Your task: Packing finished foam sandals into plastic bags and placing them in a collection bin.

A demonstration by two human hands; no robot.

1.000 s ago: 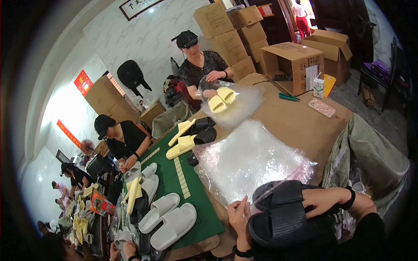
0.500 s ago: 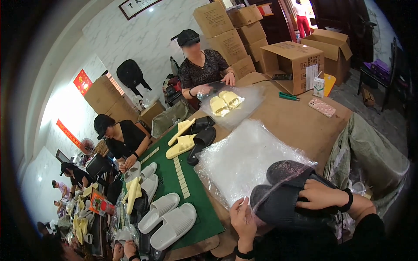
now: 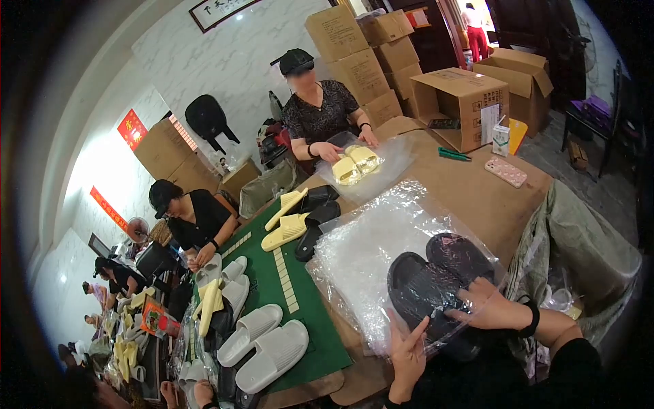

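A pair of black slippers [image 3: 413, 286] lies toes away from me inside a clear plastic bag [image 3: 371, 334], on a stack of similar bags [image 3: 361, 249]. My right hand [image 3: 490, 310] grips the heel end of the slippers, fingers bent over them under the film. At the near edge of the bag, my left hand [image 3: 407, 351] has its thumb and forefinger spread in a V, with film over the forefinger. Its other fingers curl in and appear to hold the bag's edge.
Grey slippers [image 3: 272, 358] and yellow slippers [image 3: 286, 232] stand on a green mat [image 3: 317, 347] at the left. Across the table a co-worker handles bagged yellow slippers [image 3: 366, 160]. A pink phone [image 3: 505, 172], green marker [image 3: 454, 155] and open carton [image 3: 470, 88] are farther right.
The black slippers have gone farther into the bag, their toes now under film. My right hand has followed them in, and my left hand has shifted right. The co-worker's hands moved onto the bagged slippers.
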